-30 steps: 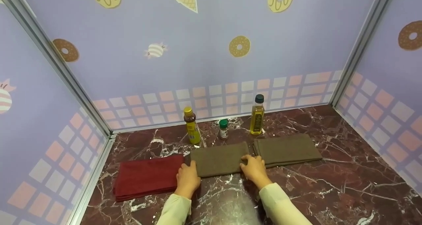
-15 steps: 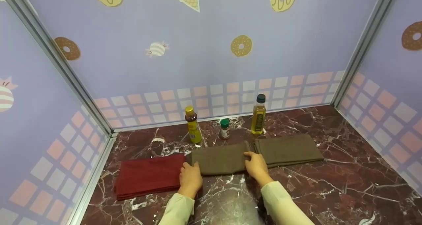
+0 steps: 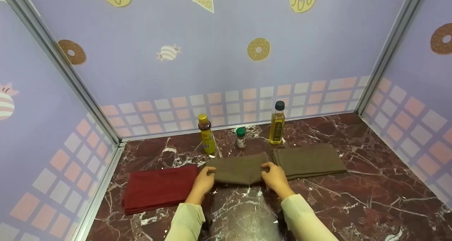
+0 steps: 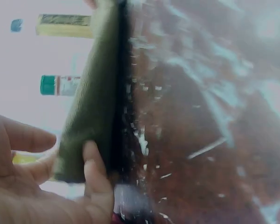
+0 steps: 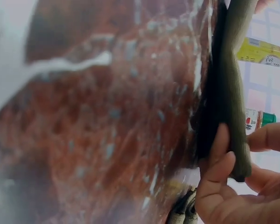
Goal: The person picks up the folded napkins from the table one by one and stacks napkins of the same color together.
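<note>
On the dark red marble surface [image 3: 353, 198], the folded olive-brown cloth [image 3: 240, 168] lies between a folded dark red cloth [image 3: 159, 188] to its left and a second folded olive-brown cloth [image 3: 309, 160] to its right. Behind them stand a yellow-capped brown sauce bottle [image 3: 206, 134], a small green-capped spice jar [image 3: 241, 137] and a black-capped oil bottle [image 3: 277, 122], left to right.

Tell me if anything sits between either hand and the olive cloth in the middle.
Nothing visible does. The left hand pinches the left near corner of the middle olive cloth, and the right hand pinches its right near corner, so the near edge is raised off the marble counter.
</note>
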Tool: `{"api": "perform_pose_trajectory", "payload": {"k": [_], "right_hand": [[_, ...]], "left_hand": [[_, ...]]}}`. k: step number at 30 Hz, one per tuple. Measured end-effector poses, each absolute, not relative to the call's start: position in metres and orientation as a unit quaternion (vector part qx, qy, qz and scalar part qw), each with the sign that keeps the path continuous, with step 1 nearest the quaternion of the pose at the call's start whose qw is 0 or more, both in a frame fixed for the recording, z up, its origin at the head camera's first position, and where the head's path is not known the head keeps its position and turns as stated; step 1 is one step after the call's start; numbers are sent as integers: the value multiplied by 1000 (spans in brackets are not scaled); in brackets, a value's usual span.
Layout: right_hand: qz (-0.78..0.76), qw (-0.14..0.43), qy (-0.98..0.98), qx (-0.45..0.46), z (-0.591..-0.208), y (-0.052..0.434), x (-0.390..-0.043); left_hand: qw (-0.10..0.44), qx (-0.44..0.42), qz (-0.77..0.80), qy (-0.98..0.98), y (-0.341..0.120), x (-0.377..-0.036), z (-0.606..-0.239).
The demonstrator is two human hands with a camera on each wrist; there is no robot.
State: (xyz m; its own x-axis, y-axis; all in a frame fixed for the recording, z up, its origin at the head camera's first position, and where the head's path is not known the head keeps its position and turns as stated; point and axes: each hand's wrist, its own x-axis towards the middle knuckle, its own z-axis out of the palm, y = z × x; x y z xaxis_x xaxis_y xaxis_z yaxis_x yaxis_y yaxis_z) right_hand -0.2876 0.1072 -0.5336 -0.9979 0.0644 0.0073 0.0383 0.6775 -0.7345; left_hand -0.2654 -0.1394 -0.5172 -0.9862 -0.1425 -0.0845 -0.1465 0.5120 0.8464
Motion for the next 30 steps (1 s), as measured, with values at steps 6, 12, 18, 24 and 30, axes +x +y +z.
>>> {"api": "perform_pose_trajectory", "payload": {"k": [6,12,18,24,30], "right_hand": [[403,37,-914,-27,-532,107,-289],[386,99,-917,-19,-532,112,-290],[373,162,-913,-26,-531,125,-291],[372,203,-905,-44,-532,145,-294],[374,242,-893,-68,-533,170,-296]], "left_hand": [[-34,-50,503,862,-145,-268,-523],[-53,-60,422,903,-133,-264,-523],[-108,-33,364,925,-111,-264,-520],[-165,14,341,925,-85,-265,-526],[-172,37,343,923,-59,-267,-529]]}}
